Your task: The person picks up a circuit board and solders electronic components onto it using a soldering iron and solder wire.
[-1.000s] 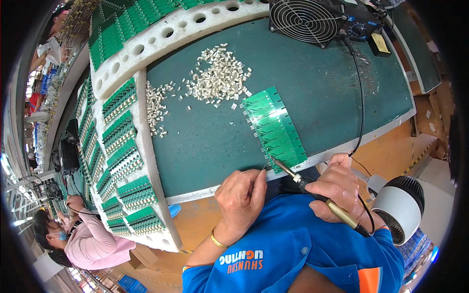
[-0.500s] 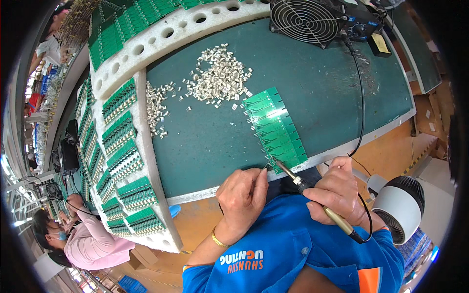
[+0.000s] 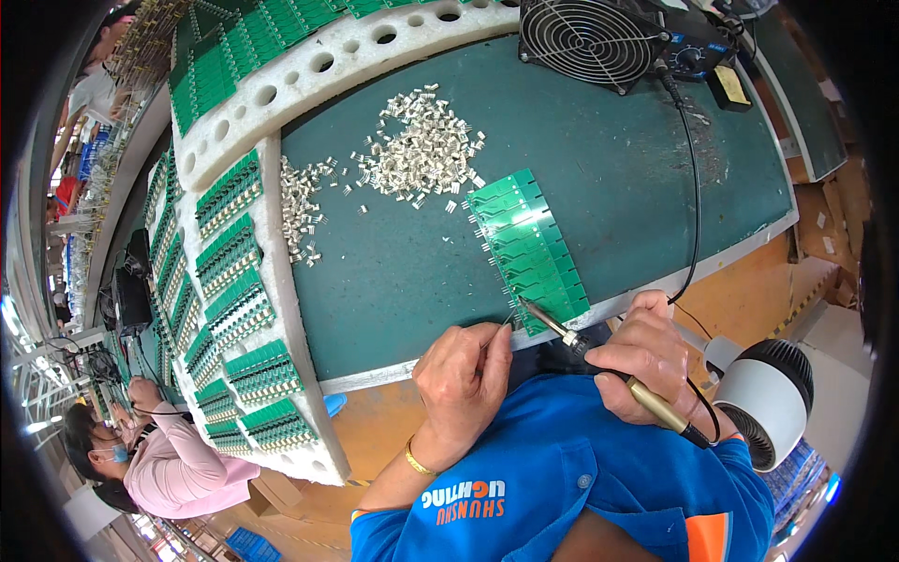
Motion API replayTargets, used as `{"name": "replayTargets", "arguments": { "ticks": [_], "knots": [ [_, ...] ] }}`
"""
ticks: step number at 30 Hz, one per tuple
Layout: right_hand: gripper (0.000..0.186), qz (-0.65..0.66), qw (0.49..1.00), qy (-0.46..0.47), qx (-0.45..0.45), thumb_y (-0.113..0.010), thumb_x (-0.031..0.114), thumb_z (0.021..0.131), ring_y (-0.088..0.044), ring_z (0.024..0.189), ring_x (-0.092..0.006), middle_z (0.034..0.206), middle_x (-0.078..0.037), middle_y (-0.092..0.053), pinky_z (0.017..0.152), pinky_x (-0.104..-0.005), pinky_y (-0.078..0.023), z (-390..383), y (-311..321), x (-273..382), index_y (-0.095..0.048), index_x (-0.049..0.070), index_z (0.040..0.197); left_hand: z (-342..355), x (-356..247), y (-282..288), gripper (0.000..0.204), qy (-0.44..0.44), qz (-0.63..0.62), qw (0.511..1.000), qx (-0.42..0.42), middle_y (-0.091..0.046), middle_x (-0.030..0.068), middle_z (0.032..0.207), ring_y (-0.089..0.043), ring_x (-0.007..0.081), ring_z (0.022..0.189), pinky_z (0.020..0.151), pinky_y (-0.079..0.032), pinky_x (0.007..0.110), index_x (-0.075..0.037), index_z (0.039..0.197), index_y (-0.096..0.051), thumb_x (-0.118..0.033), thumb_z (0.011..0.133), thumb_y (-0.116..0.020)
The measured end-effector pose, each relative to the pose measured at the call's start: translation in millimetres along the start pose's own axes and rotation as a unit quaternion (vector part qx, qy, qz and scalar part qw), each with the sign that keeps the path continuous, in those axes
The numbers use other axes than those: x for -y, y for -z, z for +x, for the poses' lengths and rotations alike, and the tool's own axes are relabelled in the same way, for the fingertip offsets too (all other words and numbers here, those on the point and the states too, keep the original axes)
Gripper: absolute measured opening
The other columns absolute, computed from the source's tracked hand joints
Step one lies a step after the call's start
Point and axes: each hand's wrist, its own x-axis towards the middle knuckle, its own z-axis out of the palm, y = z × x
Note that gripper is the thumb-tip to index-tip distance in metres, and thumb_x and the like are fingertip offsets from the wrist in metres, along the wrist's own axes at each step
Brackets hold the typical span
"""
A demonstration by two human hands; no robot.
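A green circuit board panel (image 3: 538, 253) lies on the dark green mat near the front edge, with small pin connectors along its left side. My right hand (image 3: 644, 361) grips a soldering iron (image 3: 653, 403), whose tip rests at the lower left part of the panel. Beside the panel's near left corner, my left hand (image 3: 462, 375) is closed in a pinch on a thin strand of solder wire (image 3: 510, 317), which points at the iron's tip. A heap of loose white connectors (image 3: 421, 150) lies beyond the panel, to the left.
White foam racks (image 3: 304, 375) at the left hold rows of populated green boards. A fan (image 3: 588, 42) and a soldering station (image 3: 691, 58) stand at the back right; the iron's black cable (image 3: 695, 197) runs over the mat's right side. A co-worker in pink (image 3: 183, 459) sits at far left.
My right hand has shifted slightly, and the iron's handle has swung a little right and up, its tip staying near the panel's lower left. My left hand has hardly moved.
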Motion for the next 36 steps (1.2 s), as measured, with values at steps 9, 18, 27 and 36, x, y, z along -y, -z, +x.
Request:
{"name": "replayTargets", "arguments": {
  "ticks": [9,18,27,36],
  "knots": [
    [0.023,0.017,1.000,-0.010,-0.013,-0.074,0.010,0.073,-0.053,0.057,-0.0188,0.068,0.000,-0.060,0.070,-0.0377,-0.039,3,1,-2,-0.068,0.009,0.095,1,0,-2,0.009,0.003,0.007,1.000,-0.005,-0.056,0.0057,0.063,-0.048,0.0104,0.048,0.045,-0.037,0.026,-0.002,0.081,-0.067,-0.001,0.082,-0.076],
    [0.024,0.028,0.999,-0.016,-0.013,-0.074,0.008,0.072,-0.053,0.057,-0.0208,0.066,-0.002,-0.059,0.071,-0.0379,-0.039,6,1,-3,-0.068,0.009,0.095,3,-2,-4,0.010,0.029,0.006,1.000,-0.001,-0.055,0.0059,0.061,-0.051,0.0182,0.049,0.047,-0.040,0.032,-0.004,0.079,-0.066,-0.001,0.080,-0.076],
    [0.019,0.066,0.997,-0.045,-0.006,-0.072,0.005,0.073,-0.054,0.055,-0.0202,0.066,-0.004,-0.062,0.071,-0.0372,-0.039,12,6,-7,-0.068,0.006,0.091,7,-4,-1,0.012,0.029,0.011,0.999,0.015,-0.055,0.0068,0.060,-0.052,0.0196,0.049,0.047,-0.040,0.033,-0.004,0.076,-0.064,0.000,0.079,-0.075],
    [0.021,0.071,0.997,-0.042,-0.004,-0.072,0.004,0.070,-0.054,0.056,-0.0199,0.067,-0.004,-0.063,0.068,-0.0370,-0.039,15,7,-8,-0.068,0.006,0.091,8,-4,0,0.013,0.022,0.016,0.999,0.018,-0.057,0.0075,0.062,-0.053,0.0210,0.050,0.047,-0.041,0.034,-0.004,0.075,-0.064,0.001,0.078,-0.075]
  ]
}}
